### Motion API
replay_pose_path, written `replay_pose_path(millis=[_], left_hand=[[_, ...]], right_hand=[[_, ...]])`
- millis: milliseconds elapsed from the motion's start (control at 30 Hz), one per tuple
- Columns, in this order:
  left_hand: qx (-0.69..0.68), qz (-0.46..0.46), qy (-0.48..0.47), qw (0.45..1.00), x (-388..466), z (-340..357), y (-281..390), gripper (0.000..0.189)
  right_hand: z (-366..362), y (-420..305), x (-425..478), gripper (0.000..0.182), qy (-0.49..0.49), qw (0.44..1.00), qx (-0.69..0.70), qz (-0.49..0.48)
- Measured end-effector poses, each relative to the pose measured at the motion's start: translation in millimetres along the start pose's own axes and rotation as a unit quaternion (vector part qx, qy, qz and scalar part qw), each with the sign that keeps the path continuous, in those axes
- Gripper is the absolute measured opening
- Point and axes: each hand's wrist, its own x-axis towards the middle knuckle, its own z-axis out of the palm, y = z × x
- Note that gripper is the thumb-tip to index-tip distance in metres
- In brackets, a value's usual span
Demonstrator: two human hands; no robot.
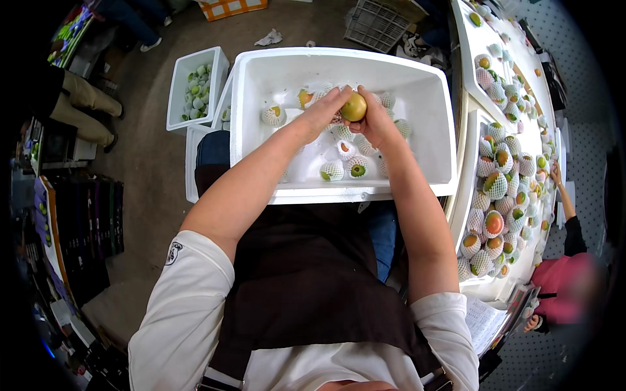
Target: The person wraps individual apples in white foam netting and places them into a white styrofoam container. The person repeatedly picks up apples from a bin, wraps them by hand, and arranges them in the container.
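Observation:
A yellow-green mango is held between my two hands, bare of any foam net. My left hand presses against its left side. Around the right side and underneath curl the fingers of my right hand. Both hands are over a white foam box. Inside it, under and around my hands, lie several mangoes in white foam nets, among them one with a green end showing and another at the left. My forearms and hands hide part of the box floor.
To the right, a table carries a foam tray heaped with netted mangoes. A smaller foam box of netted fruit stands at the left. Grey crate lies ahead. A person in pink reaches across the table; other people's legs show left.

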Motion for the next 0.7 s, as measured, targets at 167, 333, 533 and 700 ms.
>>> replay_pose_path(millis=[167, 333, 533, 700], left_hand=[[0.005, 0.052, 0.069, 0.996, 6.7, -4.6, -6.4, 0.046], [0.224, 0.135, 0.078, 0.962, 2.9, -5.0, -5.3, 0.046], [0.036, 0.068, 0.029, 0.997, -6.2, 2.3, 11.1, 0.050], [-0.159, 0.007, -0.079, 0.984, -13.0, 4.7, 17.2, 0.053]], right_hand=[[-0.9, -2.1, 1.3, 0.040, 0.031, 0.997, 0.045, -0.058], [-0.6, 8.1, 7.5, 0.040, 0.120, 0.985, -0.048, -0.117], [-23.8, 8.0, 13.4, 0.038, 0.183, 0.972, -0.124, -0.074], [-18.4, 10.4, 12.3, 0.036, 0.034, 0.989, 0.145, 0.002]])
